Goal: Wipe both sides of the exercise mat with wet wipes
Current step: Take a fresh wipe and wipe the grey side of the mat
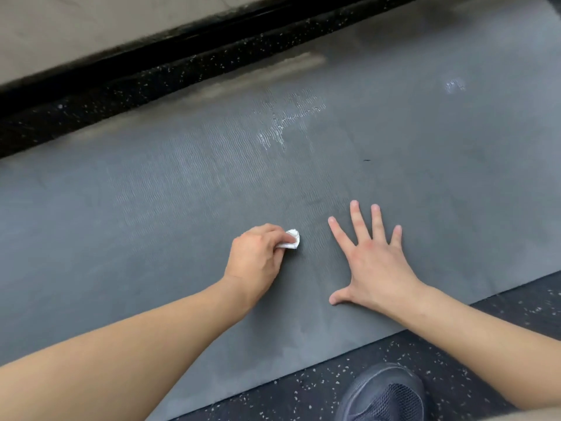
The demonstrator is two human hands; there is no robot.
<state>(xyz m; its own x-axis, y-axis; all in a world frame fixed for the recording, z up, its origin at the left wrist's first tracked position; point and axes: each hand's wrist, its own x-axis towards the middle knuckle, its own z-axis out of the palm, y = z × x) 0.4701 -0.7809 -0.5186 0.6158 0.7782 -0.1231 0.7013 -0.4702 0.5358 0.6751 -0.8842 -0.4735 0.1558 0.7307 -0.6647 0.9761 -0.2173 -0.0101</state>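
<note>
A: Quick one. Where's the exercise mat (170, 183)?

B: Flat on the speckled floor (318, 387), filling most of my view. Its far edge runs near the black wall base (121, 71); its near edge passes just in front of my shoe (382, 393).

A: Hands?

B: Left hand (253, 259) has its fingers (285, 238) curled round a small wadded wet wipe (292, 239), pressing it on the mat. Right hand (375, 262) is spread flat, fingers straight, palm down on the mat just beside it, holding nothing.

A: Risks?

B: My guess: the wipe is balled up tiny, so each pass covers little and strips get missed, and it may dry out. The white smear (277, 132) farther out looks like residue that could just get spread. If the right hand lifts, the mat could creep or bunch under the rubbing. And the underside isn't showing, so that side may still be left.

A: Orientation?

B: Long axis runs lower left to upper right across the view, roughly along the wall. Neither short end is in view, so I can't tell which way it points.
</note>
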